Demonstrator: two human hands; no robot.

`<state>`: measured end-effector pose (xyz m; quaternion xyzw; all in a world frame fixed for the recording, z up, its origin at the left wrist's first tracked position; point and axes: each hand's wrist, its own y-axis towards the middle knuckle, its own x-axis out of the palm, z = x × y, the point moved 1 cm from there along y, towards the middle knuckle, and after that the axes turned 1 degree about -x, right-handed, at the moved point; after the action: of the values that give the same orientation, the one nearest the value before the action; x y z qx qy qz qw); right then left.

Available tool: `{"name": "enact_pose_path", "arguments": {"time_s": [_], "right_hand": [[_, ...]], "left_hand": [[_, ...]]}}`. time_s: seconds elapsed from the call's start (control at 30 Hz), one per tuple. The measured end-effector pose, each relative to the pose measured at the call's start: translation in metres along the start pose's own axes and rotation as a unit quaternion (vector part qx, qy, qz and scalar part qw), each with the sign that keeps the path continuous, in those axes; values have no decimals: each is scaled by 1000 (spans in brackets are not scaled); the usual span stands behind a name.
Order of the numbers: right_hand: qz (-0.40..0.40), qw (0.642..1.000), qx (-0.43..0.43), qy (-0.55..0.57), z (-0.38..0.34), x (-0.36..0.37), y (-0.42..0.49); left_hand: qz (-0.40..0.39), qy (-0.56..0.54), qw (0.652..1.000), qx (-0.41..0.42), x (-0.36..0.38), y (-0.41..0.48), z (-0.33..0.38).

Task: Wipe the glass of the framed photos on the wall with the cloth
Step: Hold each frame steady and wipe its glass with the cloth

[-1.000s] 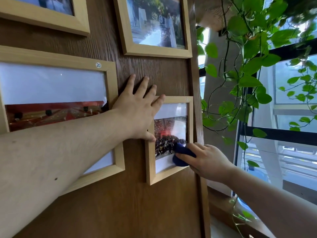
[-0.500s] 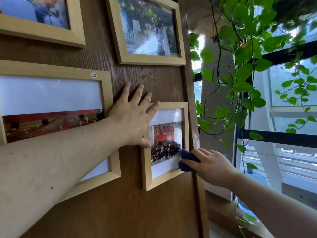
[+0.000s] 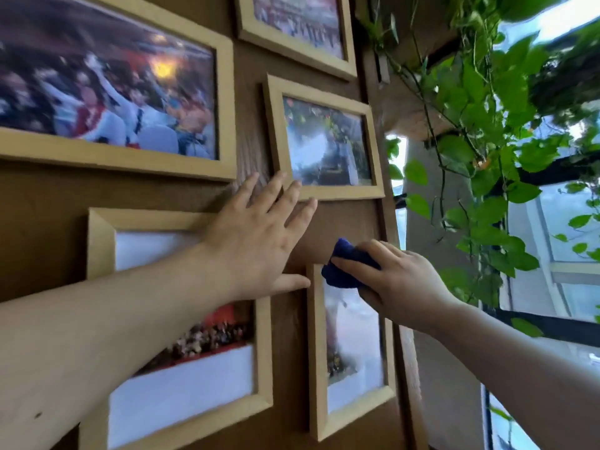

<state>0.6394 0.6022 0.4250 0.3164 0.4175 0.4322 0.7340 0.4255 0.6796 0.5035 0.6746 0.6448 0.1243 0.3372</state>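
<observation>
Several light wooden photo frames hang on a brown wood wall (image 3: 48, 196). My right hand (image 3: 399, 280) grips a dark blue cloth (image 3: 344, 264) and presses it at the top edge of the small lower-right frame (image 3: 352, 349). My left hand (image 3: 256, 235) lies flat with fingers spread on the wall, between the large lower-left frame (image 3: 181, 378) and the middle frame (image 3: 324, 141). Its fingertips touch the middle frame's lower left corner. A large frame (image 3: 110, 89) hangs at the upper left and another frame (image 3: 298, 27) at the top.
A trailing green vine plant (image 3: 480, 131) hangs close to the right of the wall's edge. Behind it is a window (image 3: 565, 222) with dark bars. The whole view is motion-blurred.
The view has tilted up, so higher frames show. My right hand has moved the cloth from the lower glass of the small frame up to its top edge. My left hand shifted upward on the wall.
</observation>
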Motion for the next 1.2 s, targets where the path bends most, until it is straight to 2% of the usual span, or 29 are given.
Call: {"name": "enact_pose_path", "arguments": {"time_s": [0.17,0.5,0.77,0.87,1.07,1.2], "right_hand": [[78,997,-11,-10,-8,-30,90],[158,987,-40,-1,-54,-78,214],[228,972,-28,44,-94,-94,285],[224,973,-20,57,-107,-96,304],[192,980,-47,9,-134,-102,327],[165,984,-37,-49,-117,-101,316]], "left_hand": [[14,63,996,-57,-33,-7,-75],[14,168,978,-124,-77,-45,-198],[-18,166,969,-181,-74,-80,-253],[-51,144,968,-197,-70,-88,-263],[-99,111,973,-179,-72,-99,-271],[-94,103,977,-164,-70,-103,-268]]}}
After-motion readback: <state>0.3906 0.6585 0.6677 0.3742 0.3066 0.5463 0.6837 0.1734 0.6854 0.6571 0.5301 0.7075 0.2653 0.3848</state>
